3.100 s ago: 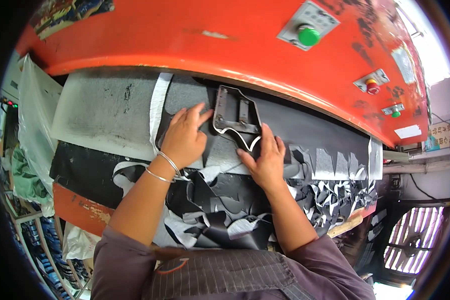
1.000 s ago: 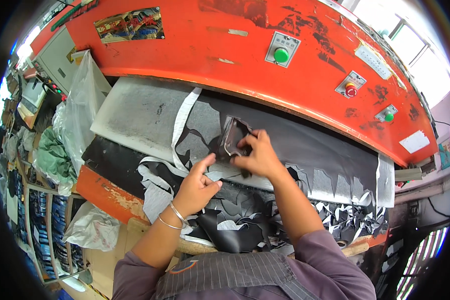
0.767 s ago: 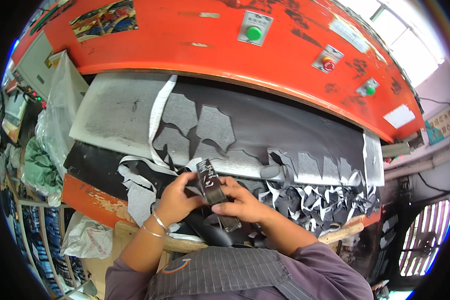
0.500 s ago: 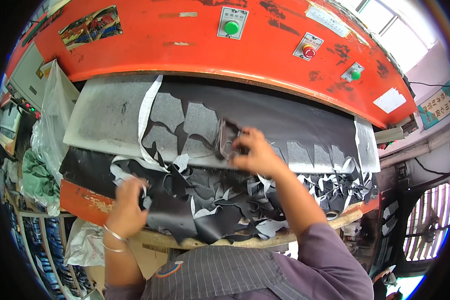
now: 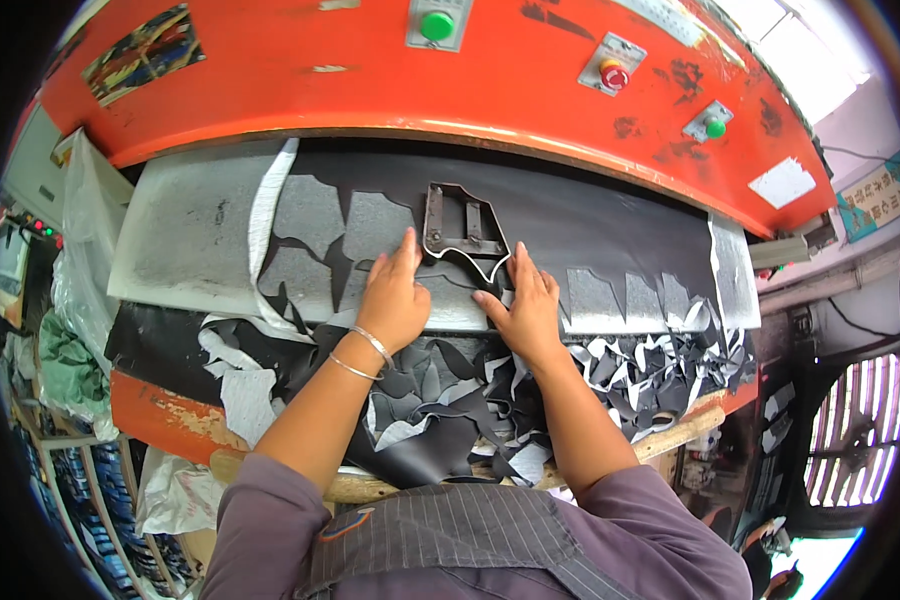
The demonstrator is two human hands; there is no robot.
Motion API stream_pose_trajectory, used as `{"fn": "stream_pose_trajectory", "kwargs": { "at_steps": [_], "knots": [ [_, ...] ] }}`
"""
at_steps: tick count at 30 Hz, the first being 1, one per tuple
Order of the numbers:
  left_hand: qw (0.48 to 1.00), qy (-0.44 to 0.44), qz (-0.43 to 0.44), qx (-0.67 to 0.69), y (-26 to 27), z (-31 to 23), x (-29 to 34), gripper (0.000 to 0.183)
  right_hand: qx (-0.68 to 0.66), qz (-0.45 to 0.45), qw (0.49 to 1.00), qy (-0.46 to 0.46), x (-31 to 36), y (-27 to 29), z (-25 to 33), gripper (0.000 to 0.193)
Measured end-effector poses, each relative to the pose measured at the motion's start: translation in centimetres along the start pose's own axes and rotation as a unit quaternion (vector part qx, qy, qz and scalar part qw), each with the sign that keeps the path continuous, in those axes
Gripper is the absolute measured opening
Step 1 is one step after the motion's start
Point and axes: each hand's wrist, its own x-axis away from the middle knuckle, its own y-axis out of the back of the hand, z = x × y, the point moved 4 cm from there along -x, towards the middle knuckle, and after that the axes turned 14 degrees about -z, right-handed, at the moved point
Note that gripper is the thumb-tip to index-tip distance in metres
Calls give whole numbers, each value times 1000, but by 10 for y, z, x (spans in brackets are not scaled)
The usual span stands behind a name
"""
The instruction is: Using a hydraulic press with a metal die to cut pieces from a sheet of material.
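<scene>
A dark metal cutting die (image 5: 432, 222), an open frame with crossbars and a curved, pointed lower edge, lies on a black leather sheet (image 5: 580, 235). Just left of the die, my left hand (image 5: 395, 305) rests with its fingers stretched out on the sheet and the grey cutting board. My right hand (image 5: 528, 315) is spread at the die's lower right corner, its fingertips by the frame's edge; whether they touch it I cannot tell. Neither hand grips anything. Several shaped holes left of the die and along the sheet's near edge show the grey board (image 5: 185, 225).
An orange press beam (image 5: 340, 95) spans the far side, with green buttons (image 5: 436, 26) and a red knob (image 5: 614, 74). Black leather scraps (image 5: 425, 400) heap along the near edge, above a wooden rail (image 5: 370, 488). Plastic bags (image 5: 75, 340) hang at the left.
The die has gone from being held tilted in my right hand to lying flat farther away. My left hand has left the scraps and come up beside it; the right hand has let go.
</scene>
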Motion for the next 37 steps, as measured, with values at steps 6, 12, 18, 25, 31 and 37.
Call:
{"fn": "stream_pose_trajectory", "kwargs": {
  "at_steps": [6, 12, 18, 25, 31, 37],
  "knots": [
    [996, -87, -18, -21, -4, -5, -7, 78, -29, -45, 998, 11, -6, 1, -7, 88],
    [995, -89, -11, -38, -2, -6, -8, 80, -37, -32, 999, 11, -10, -2, -8, 93],
    [996, -80, -3, -43, 0, -4, -7, 79, -38, -9, 999, 8, -13, -7, -9, 95],
    [999, -43, 28, -6, 8, -8, -2, 76, -51, 10, 999, 12, -13, -1, -12, 93],
    [999, -46, -16, -8, 15, -12, -4, 62, -39, 9, 999, 10, -13, 1, -10, 93],
    [995, -21, -73, 68, 8, -5, -7, 61, -14, 13, 1000, -21, -13, 10, -9, 98]
  ]
}}
